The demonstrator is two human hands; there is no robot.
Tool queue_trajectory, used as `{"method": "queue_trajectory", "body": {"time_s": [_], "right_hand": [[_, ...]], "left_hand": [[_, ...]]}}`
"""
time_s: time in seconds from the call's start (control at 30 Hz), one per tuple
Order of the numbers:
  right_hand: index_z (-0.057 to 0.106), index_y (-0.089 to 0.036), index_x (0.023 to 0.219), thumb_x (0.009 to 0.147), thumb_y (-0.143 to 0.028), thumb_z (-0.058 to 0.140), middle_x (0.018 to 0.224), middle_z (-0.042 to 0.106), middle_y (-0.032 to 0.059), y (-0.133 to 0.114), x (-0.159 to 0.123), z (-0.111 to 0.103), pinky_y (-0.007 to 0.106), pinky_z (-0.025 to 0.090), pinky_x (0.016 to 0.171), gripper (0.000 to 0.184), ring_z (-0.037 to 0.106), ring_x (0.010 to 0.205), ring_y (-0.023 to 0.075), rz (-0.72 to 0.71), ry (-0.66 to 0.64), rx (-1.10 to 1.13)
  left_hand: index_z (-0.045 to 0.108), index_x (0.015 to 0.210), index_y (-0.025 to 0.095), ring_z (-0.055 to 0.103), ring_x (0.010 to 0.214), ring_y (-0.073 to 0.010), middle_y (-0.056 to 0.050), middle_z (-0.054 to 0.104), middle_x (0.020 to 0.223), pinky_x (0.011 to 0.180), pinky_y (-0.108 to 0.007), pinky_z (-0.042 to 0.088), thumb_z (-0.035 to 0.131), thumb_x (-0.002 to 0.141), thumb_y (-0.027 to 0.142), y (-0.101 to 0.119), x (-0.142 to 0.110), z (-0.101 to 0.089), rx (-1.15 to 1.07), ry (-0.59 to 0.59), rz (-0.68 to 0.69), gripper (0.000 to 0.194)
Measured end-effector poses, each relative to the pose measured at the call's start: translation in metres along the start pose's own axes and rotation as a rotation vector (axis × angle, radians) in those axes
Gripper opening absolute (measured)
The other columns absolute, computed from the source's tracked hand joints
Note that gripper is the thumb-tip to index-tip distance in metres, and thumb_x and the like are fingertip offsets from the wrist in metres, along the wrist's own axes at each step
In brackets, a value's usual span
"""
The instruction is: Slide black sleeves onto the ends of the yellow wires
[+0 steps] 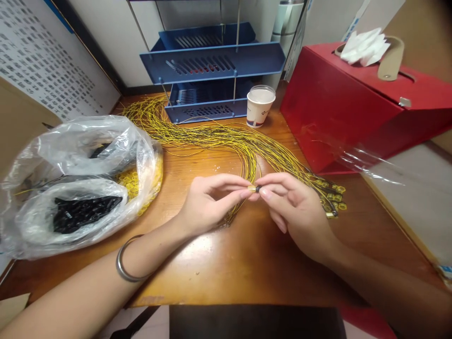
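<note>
1. The left hand [212,200], at the centre of the frame, pinches the yellow end of a small part [252,188] between thumb and forefinger.
2. The right hand [298,207], just right of centre, has its thumb and forefinger closed on the black end of that same part; whether it is one piece or two joined cannot be told.
3. The part is held at the middle of the frame, between the two sets of fingertips, which nearly meet.
4. Right behind the hands, yellow-and-black wires [212,134] sweep from the upper left across the table [212,282]; one bunch bends down behind the left hand, another runs right.
5. The right-hand bunch finishes beside the right hand in a cluster of yellow and dark end pieces [332,195].
6. At the left of the frame, a clear plastic bag [84,129] holds yellow rings [129,183] and an inner bag of black pieces [86,212].
7. Farther back, at upper centre, stand blue trays [212,59], with a paper cup [260,108] just beside them.
8. A red box [335,103] topped with white tissue [365,46] fills the upper right.
9. A metal bangle [122,261] circles the left wrist.
</note>
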State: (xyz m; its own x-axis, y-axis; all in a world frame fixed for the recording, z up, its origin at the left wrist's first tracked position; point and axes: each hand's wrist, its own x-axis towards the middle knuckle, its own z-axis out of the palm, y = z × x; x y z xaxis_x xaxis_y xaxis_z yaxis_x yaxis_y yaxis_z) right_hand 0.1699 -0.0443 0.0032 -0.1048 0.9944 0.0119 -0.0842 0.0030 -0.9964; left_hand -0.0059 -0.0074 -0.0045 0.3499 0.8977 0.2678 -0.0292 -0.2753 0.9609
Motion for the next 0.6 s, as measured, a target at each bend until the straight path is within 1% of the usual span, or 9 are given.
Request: {"method": "queue_trajectory", "body": {"time_s": [0.13, 0.2, 0.4, 0.6], "right_hand": [[0.061, -0.02, 0.094, 0.089, -0.028, 0.064, 0.069, 0.065, -0.004, 0.0001, 0.0013, -0.0002, 0.016, 0.026, 0.032, 0.01, 0.036, 0.035, 0.0007, -0.022, 0.008, -0.003], [0.062, -0.02, 0.093, 0.088, -0.029, 0.065, 0.074, 0.069, -0.0021, -0.0001, 0.0024, 0.0, 0.017, 0.026, 0.032, 0.011, 0.037, 0.035, 0.0009, -0.027, 0.003, -0.004], [0.064, -0.019, 0.088, 0.087, -0.029, 0.065, 0.072, 0.07, -0.001, -0.0033, 0.004, 0.0004, 0.018, 0.025, 0.031, 0.01, 0.038, 0.035, 0.0021, -0.016, -0.015, 0.021], [0.065, -0.018, 0.088, 0.087, -0.029, 0.066, 0.068, 0.07, -0.0008, -0.0044, 0.0048, -0.0003, 0.017, 0.023, 0.031, 0.011, 0.037, 0.034, 0.0021, 0.034, -0.046, 0.09]], "left_hand": [[0.075, 0.086, 0.013, 0.075, 0.07, -0.0157, -0.005, 0.078, 0.079, 0.069, -0.017, 0.062, 0.075, 0.077, 0.017, 0.0019, -0.0001, 0.0, 0.036, 0.019, 0.013, 0.01], [0.076, 0.086, 0.013, 0.075, 0.069, -0.0152, -0.005, 0.078, 0.079, 0.067, -0.016, 0.061, 0.075, 0.077, 0.016, 0.0027, -0.0001, -0.0001, 0.05, 0.029, 0.033, 0.01], [0.076, 0.084, 0.013, 0.074, 0.065, -0.0147, -0.005, 0.078, 0.079, 0.062, -0.017, 0.061, 0.077, 0.075, 0.014, 0.0033, -0.0005, -0.0007, 0.074, 0.051, 0.096, 0.01], [0.077, 0.083, 0.015, 0.072, 0.059, -0.0133, -0.005, 0.078, 0.078, 0.055, -0.017, 0.06, 0.078, 0.073, 0.014, 0.0034, -0.0006, -0.002, 0.102, 0.07, 0.112, 0.01]]}}
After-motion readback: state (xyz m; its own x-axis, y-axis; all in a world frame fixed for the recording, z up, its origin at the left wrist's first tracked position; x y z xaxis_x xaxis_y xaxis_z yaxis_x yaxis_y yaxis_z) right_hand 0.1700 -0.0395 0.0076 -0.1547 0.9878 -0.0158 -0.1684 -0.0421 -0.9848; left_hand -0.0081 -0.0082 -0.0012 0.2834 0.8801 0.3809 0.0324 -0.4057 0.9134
